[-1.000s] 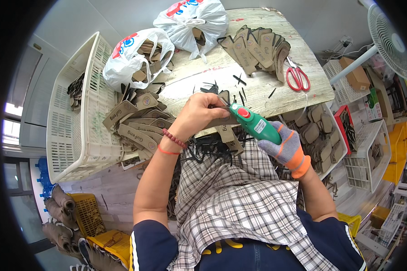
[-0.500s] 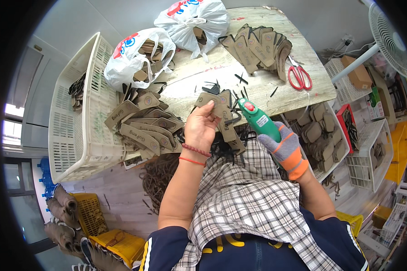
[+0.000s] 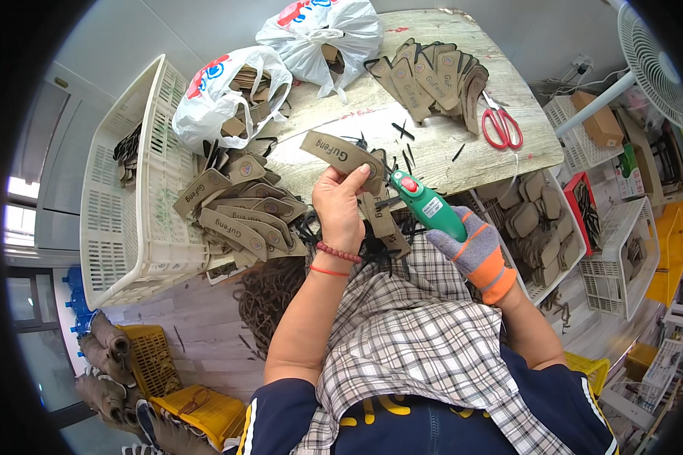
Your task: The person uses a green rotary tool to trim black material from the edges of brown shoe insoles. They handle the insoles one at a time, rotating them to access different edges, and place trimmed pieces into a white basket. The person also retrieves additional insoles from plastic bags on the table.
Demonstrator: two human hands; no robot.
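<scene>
Now gloved right hand (image 3: pixel 467 254) wraps green hand tool (image 3: pixel 436 212); bare left hand (image 3: pixel 340 203) pinches tan piece (image 3: pixel 332 149) over table (image 3: pixel 432 144), just swung out leftward, right end by the tool tip; contact unclear. Beyond: fanned pieces (image 3: pixel 435 80), unmoved.

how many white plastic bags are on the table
2: the near bag at the left of the table, beside the white crate; the far bag behind it, to its right. Others could be hidden behind them.

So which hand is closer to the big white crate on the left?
Left. The left hand is right of the white crate, past the tan pile; the right hand is farther right.
</scene>
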